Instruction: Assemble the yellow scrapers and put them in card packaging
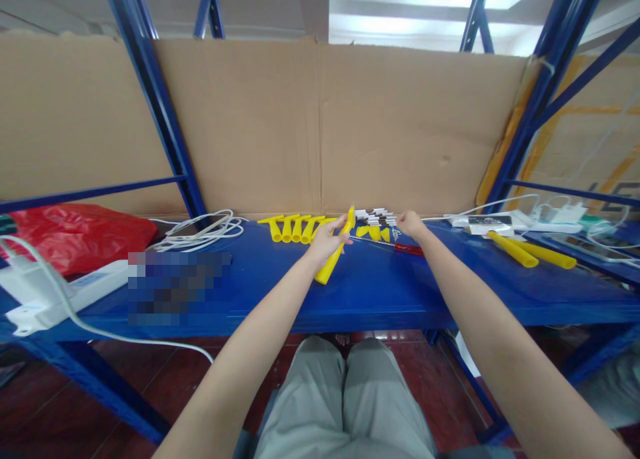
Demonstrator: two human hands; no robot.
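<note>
My left hand (pixel 327 242) is wrapped round a yellow plastic tube (pixel 329 269), which slants with its wide end toward me and its narrow end toward the cardboard. Farther right, my right hand (pixel 410 224) is closed beside a group of small white-and-black sticks (pixel 376 217); whatever its fingers hold is hidden. Below that hand lies a red-handled tool (pixel 407 249) with a thin metal shaft pointing at the tube. Small yellow pieces (pixel 374 233) lie between the hands. Left of my left hand, several yellow T-shaped tube pieces (pixel 297 231) stand in a row.
Two yellow tubes (pixel 520 252) lie at the right of the blue table (pixel 280 292), near white boxes and cables. At the left are a red plastic bag (pixel 85 235), a white power strip (pixel 75 299) and coiled white cable (pixel 220 229). A cardboard wall (pixel 320 125) closes the back.
</note>
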